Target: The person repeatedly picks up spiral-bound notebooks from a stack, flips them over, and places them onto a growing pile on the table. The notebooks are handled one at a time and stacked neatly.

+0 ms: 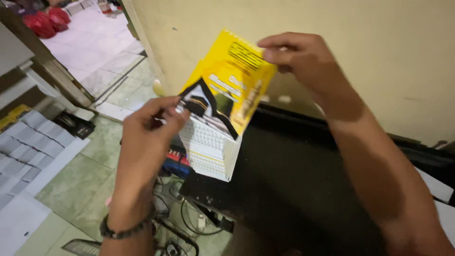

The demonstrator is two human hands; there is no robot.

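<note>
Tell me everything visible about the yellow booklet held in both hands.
The booklet looks like thin glossy paper: a yellow cover with black print, a picture and white pages with small rows below. It is held in the air, tilted, above a black surface. The right hand pinches its top corner; the left hand grips its left edge.

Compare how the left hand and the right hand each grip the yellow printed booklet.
The left hand pinches the yellow printed booklet at its lower left edge, while the right hand pinches its upper right corner. The left hand sits lower and nearer the camera; the right hand is raised toward the cream wall. The left wrist wears a dark beaded bracelet; the right wrist is bare. Both grip with fingertips.
</note>
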